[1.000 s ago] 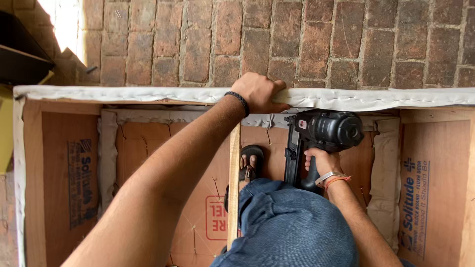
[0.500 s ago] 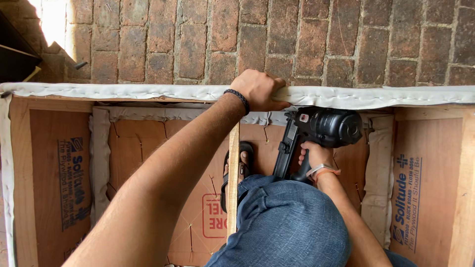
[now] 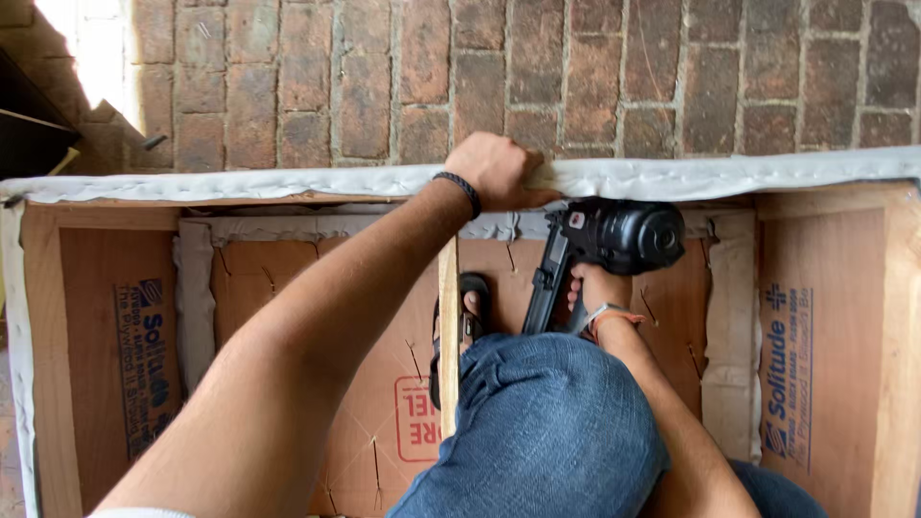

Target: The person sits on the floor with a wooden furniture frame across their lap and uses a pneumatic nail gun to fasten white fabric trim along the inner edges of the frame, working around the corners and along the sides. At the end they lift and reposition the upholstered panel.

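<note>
Against a brick floor filling the top of the frame, we see our left hand [image 3: 499, 173] clamped over the grey fabric edge [image 3: 729, 176] at upper centre, while our right hand [image 3: 595, 291] just below grips the black staple gun [image 3: 604, 245].

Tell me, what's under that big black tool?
Under the black staple gun you can see the right hand gripping its handle, brown plywood and a blue-jeaned knee. Its nose sits against the grey fabric edge, so whatever is beneath the tip is hidden.

red brick floor [image 3: 614, 86], sunlight patch [image 3: 91, 48] top left
</note>
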